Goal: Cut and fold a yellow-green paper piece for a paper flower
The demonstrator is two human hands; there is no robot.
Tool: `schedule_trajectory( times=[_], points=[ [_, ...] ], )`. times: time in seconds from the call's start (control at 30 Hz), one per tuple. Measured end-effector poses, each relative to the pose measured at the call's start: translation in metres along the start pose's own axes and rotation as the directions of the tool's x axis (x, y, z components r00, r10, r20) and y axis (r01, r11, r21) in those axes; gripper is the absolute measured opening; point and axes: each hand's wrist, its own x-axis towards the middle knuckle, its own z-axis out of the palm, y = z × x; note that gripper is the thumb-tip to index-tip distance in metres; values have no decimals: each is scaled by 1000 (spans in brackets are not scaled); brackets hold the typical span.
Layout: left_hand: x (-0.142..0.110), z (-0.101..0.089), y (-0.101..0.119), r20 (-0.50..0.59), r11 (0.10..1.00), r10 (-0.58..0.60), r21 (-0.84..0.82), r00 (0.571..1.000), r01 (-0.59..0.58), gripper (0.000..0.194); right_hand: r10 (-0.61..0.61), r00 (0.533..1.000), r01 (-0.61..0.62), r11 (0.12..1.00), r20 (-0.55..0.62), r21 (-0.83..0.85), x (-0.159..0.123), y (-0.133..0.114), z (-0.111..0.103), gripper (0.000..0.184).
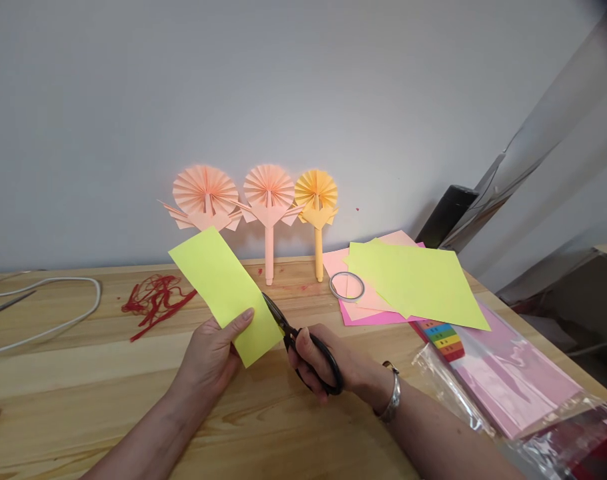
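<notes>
My left hand [211,357] pinches a yellow-green paper strip [223,290] by its lower end, thumb on top, holding it tilted above the wooden table [83,387]. My right hand [333,370] grips black scissors [303,343], fingers through the handles. The blades meet the right edge of the strip near its lower half. Three pleated paper fans on sticks lean against the wall behind: two peach fans [206,193] [268,190] and an orange one [316,193].
Yellow-green sheets [418,280] lie on pink sheets [363,313] at the right, with a tape ring [347,286] on them. A plastic pack of coloured paper [513,380] sits at the right edge. Red thread scraps [156,300] and a white cable [48,307] lie left.
</notes>
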Motion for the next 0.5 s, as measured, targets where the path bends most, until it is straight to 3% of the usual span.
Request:
schedule_trajectory(
  times=[0.5],
  points=[
    [-2, 3, 0, 23, 999, 1, 36, 1000, -2, 24, 14, 997, -11, 999, 69, -43, 3, 1, -5, 70]
  ],
)
